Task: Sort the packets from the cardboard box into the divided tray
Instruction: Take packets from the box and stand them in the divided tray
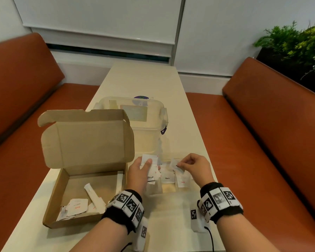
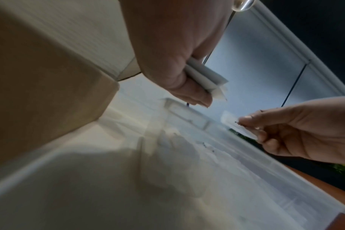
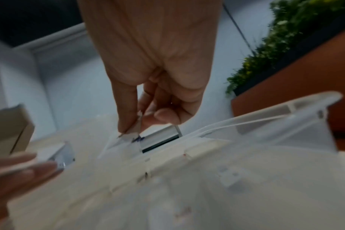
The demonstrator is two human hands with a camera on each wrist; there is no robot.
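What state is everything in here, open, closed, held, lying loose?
Cardboard box: open, lid up, packets still inside.
Clear lidded container: closed.
Divided tray: holds some packets.
Left hand: grips a bunch of packets.
Right hand: pinches a single packet.

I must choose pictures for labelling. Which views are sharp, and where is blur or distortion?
Head view: mostly sharp, the cardboard box clear, edges bent by the wide lens. Left wrist view: soft, the left hand gripping packets, foreground blurred. Right wrist view: smeared; the right hand pinches one packet over the clear divided tray.
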